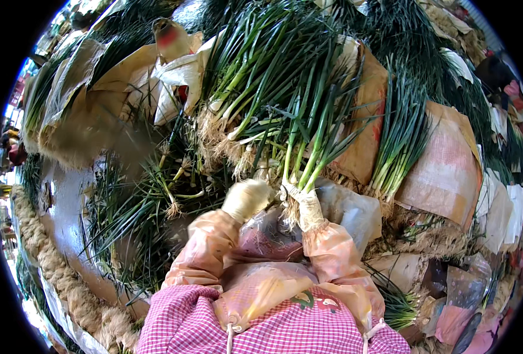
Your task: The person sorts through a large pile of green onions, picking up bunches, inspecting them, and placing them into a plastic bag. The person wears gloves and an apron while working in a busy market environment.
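Note:
My gloved right hand [304, 203] is closed round a few green onions [310, 154] near their root end. Their pale roots hang below the glove, and their green leaves point away from me. To its left, my gloved left hand [246, 199] is smeared by motion, so its fingers cannot be made out. Just beyond both hands lies a thick heap of green onions [261, 76], leaves pointing away and roots toward me. Loose green onions and cut-off leaves [155, 194] are scattered to the left of my left hand.
A tan sack [361, 118] and a whitish woven sack [435, 162] lie to the right, with a green onion bunch [400, 135] between them. A row of stacked root ends [55, 253] curves along the left. A wet patch of floor [69, 206] lies beside it.

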Tool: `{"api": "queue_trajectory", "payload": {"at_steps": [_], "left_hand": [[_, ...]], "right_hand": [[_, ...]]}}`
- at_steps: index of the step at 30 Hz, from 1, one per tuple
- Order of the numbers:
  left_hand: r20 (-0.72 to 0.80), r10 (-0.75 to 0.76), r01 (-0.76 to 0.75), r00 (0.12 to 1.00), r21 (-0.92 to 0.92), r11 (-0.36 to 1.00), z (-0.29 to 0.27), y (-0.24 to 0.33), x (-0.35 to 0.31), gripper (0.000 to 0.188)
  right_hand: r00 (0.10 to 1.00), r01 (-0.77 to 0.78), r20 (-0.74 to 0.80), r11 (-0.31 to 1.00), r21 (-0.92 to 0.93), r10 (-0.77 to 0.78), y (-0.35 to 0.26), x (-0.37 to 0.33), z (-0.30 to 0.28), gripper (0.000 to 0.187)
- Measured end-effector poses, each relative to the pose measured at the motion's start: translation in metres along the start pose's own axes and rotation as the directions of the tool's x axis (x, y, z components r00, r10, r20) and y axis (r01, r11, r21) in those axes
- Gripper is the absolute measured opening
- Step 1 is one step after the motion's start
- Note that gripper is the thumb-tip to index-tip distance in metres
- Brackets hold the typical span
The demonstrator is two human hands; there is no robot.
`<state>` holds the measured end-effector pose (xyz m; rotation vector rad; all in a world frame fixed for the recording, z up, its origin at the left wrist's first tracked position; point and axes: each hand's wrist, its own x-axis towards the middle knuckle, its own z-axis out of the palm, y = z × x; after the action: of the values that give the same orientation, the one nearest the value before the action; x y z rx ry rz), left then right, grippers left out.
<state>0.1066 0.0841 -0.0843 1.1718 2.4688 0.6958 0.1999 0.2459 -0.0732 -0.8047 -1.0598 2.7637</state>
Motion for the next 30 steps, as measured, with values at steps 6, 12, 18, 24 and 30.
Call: {"api": "queue_trajectory", "payload": {"at_steps": [6, 12, 18, 24, 30], "left_hand": [[-0.46, -0.109, 0.025, 0.881, -0.186, 0.982, -0.049, 0.021, 0.059, 0.061], [0.023, -0.218, 0.218, 0.976, 0.017, 0.976, -0.061, 0.051, 0.166, 0.034], [-0.601, 0.143, -0.087, 0.786, 0.122, 0.989, -0.197, -0.045, 0.251, 0.01], [-0.494, -0.358, -0.225, 0.792, -0.782, 0.581, -0.25, -0.012, 0.179, 0.021], [-0.065, 0.028, -0.071, 0.997, -0.867, 0.494, -0.092, 0.05, 0.078, 0.028]], "right_hand": [[0.998, 0.062, 0.007, 0.989, 0.136, -0.064, -0.007, 0.001, -0.011, 0.038], [0.996, 0.081, -0.022, 0.967, -0.241, -0.089, -0.029, -0.064, 0.016, 0.039], [0.951, -0.074, 0.308, 0.947, 0.311, -0.026, -0.053, -0.12, -0.013, 0.029], [0.825, -0.052, 0.504, 0.855, 0.516, -0.254, -0.079, -0.08, 0.021, 0.024], [0.922, -0.297, 0.34, 0.903, 0.311, 0.186, -0.04, -0.007, 0.053, 0.026]]}}
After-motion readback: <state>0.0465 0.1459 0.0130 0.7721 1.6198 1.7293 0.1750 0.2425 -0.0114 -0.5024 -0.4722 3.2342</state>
